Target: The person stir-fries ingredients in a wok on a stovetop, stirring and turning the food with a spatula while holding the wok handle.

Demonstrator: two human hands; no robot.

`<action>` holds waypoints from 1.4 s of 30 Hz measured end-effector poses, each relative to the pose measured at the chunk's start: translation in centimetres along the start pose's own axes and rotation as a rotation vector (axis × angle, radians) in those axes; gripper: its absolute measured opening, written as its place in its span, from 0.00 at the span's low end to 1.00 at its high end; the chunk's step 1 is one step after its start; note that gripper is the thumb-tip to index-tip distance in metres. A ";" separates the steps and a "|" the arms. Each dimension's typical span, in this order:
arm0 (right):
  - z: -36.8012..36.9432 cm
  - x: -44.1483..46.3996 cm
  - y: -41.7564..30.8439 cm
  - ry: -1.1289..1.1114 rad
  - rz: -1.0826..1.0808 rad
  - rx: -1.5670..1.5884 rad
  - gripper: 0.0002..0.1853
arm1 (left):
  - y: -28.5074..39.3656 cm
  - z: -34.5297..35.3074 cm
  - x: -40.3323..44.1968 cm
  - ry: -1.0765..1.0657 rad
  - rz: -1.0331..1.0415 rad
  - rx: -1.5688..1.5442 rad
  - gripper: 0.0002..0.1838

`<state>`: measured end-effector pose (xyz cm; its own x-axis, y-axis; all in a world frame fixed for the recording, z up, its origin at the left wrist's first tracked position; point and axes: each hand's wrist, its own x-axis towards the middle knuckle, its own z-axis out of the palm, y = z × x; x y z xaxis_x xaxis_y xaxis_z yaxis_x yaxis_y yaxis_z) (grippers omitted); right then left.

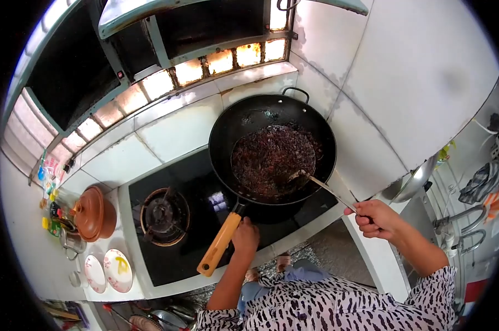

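A black wok [218, 126] with a wooden handle [221, 243] sits over the right side of the stove. Dark, glossy, bubbling food [274, 157] fills its bottom. My right hand [379, 218] is closed around the thin handle of a metal spatula [329, 191], whose head lies partly sunk in the food near the wok's right side. Just right of the wooden handle, my left hand [245, 238] is low at the stove's front part. Its fingers are bent together, and whatever they pinch is hidden from me.
An unused burner [164, 217] occupies the left of the black glass stove [205, 176]. Left of it stand a brown clay pot [95, 214], two patterned plates [118, 270], a small metal pot [72, 241] and bottles. Tiled wall [371, 143] rises close behind the wok; a sink faucet [470, 220] is far right.
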<state>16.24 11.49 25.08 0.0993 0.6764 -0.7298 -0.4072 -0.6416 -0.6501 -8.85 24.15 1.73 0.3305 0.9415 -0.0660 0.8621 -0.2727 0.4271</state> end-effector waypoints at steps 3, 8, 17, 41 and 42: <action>0.3 0.5 0.0 -0.002 0.027 -0.039 0.11 | 0.4 -0.4 -0.1 0.015 0.034 0.059 0.09; 3.1 7.5 -0.7 -0.051 -0.072 -0.041 0.10 | 0.7 -2.0 -0.7 -0.010 -0.005 -0.031 0.14; 5.9 11.4 -5.3 -0.146 -0.247 0.000 0.08 | -3.0 -4.8 -5.7 0.037 -0.107 -0.388 0.19; 1.8 6.9 -5.0 -0.037 -0.143 -0.428 0.11 | -1.2 -3.1 -3.3 0.015 0.025 -0.248 0.13; 2.3 5.8 -6.6 -0.028 -0.173 -0.558 0.11 | -2.0 -3.0 -3.8 0.009 0.014 -0.261 0.13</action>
<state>17.39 20.49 25.70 0.0945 0.7928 -0.6022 0.1534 -0.6092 -0.7780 -13.00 21.70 3.84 0.3374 0.9400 -0.0504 0.7288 -0.2270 0.6460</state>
